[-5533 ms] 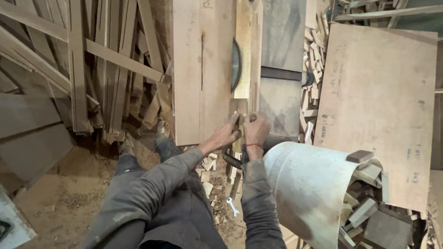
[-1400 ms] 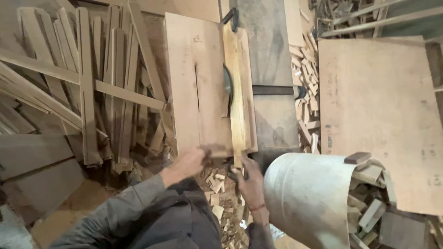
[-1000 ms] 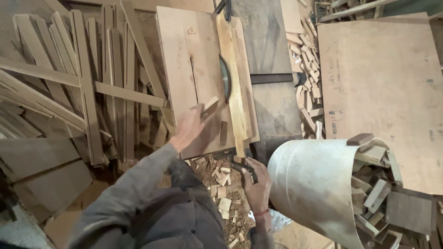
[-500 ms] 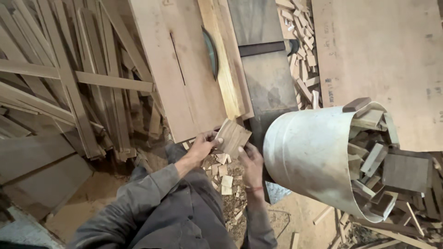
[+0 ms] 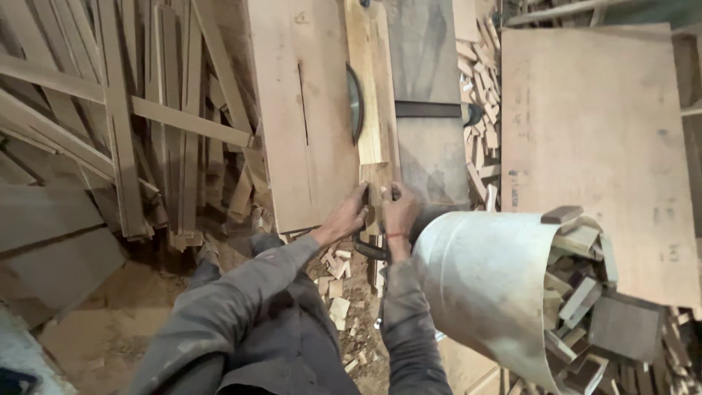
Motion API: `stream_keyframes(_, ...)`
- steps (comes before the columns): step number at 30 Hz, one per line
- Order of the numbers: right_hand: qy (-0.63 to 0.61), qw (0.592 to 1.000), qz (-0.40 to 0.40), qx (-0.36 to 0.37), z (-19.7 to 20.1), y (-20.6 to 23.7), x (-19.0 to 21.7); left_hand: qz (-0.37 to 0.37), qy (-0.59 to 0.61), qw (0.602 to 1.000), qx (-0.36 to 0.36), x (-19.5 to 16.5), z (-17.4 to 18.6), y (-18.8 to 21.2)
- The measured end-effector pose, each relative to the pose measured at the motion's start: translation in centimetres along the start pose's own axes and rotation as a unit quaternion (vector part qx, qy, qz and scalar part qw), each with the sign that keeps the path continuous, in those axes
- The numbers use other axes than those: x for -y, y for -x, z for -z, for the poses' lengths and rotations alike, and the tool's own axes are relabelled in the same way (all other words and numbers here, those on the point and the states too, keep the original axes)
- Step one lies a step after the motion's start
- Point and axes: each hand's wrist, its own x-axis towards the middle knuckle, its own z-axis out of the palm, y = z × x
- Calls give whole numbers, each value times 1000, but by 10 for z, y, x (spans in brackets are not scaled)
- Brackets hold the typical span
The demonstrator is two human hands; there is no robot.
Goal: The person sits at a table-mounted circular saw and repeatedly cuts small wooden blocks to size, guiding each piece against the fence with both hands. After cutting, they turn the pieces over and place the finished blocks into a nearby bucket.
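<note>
Both of your hands meet at the near end of a narrow pale wooden strip (image 5: 374, 128) that lies on the tan plywood saw worktop (image 5: 303, 124), just below the middle of the frame. Your left hand (image 5: 349, 217) closes its fingers round the strip's left edge, and your right hand (image 5: 399, 210) pinches the right edge – each curled snug on the wood, neither open. The strip's long axis runs straight up the frame away from you, so all of its length lies beyond your fingertips, and it sits just right of the dark curved circular saw blade (image 5: 355, 102) standing out of the worktop's slot. The left hand is the one on the blade's side, though both hold well short of it. At lower right a big pale grey bucket (image 5: 482, 278) tilts on its side, full of short offcut blocks (image 5: 581, 278); loose long laths (image 5: 124, 124) are piled at the left – and small chips (image 5: 338, 292) litter the floor between your sleeves.
</note>
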Motion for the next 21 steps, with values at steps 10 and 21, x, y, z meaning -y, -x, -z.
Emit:
stream_keyframes(10, 129, 991, -15, 30, -11, -30, 0, 0, 1, 1000, -14, -2, 2, -13)
stream_keyframes(21, 110, 994, -19, -13, -24, -36, -4, -110, -43, 990, -78, 5, 0, -20)
